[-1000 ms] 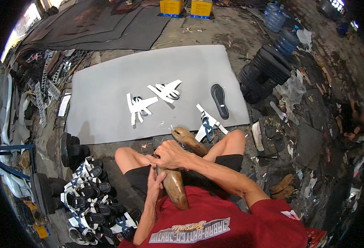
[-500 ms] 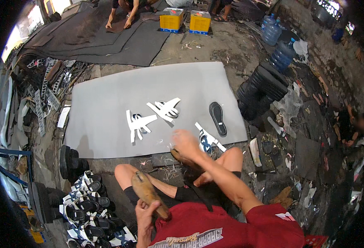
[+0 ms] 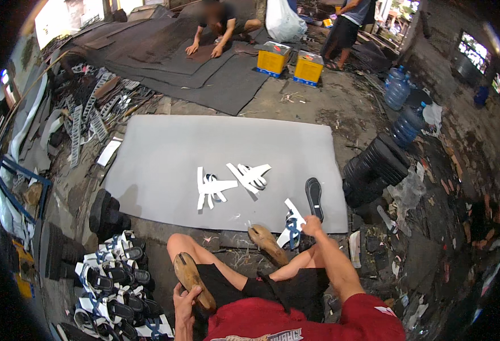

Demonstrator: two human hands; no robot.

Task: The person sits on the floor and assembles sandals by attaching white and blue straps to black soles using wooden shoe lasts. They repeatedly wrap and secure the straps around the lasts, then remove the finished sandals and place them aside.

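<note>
My left hand (image 3: 185, 299) is closed around the heel end of a brown wooden shoe last (image 3: 188, 271), held tilted over my left thigh. A second wooden shoe last (image 3: 265, 243) rests by my legs at the mat's near edge. To its right, my right hand (image 3: 311, 226) pinches the end of a white and navy sandal upper (image 3: 291, 228); the fingertips are partly hidden. Just beyond that hand lies a black sandal sole (image 3: 313, 195). Farther left on the grey mat (image 3: 159, 148) are two more white sandal uppers (image 3: 213, 187), (image 3: 251, 177).
Many finished-looking sandals (image 3: 119, 278) are piled at my left, beside black soles (image 3: 105, 211). Stacked black soles (image 3: 375, 170) stand right of the mat, before blue water jugs (image 3: 406, 126). Yellow tins (image 3: 308, 68) stand beyond. One person (image 3: 219, 28) crouches on dark sheets; another (image 3: 344, 28) stands.
My right hand has let go of the second shoe last and moved right onto the sandal upper, which has turned slightly. The left hand keeps its last. The whole view has shifted.
</note>
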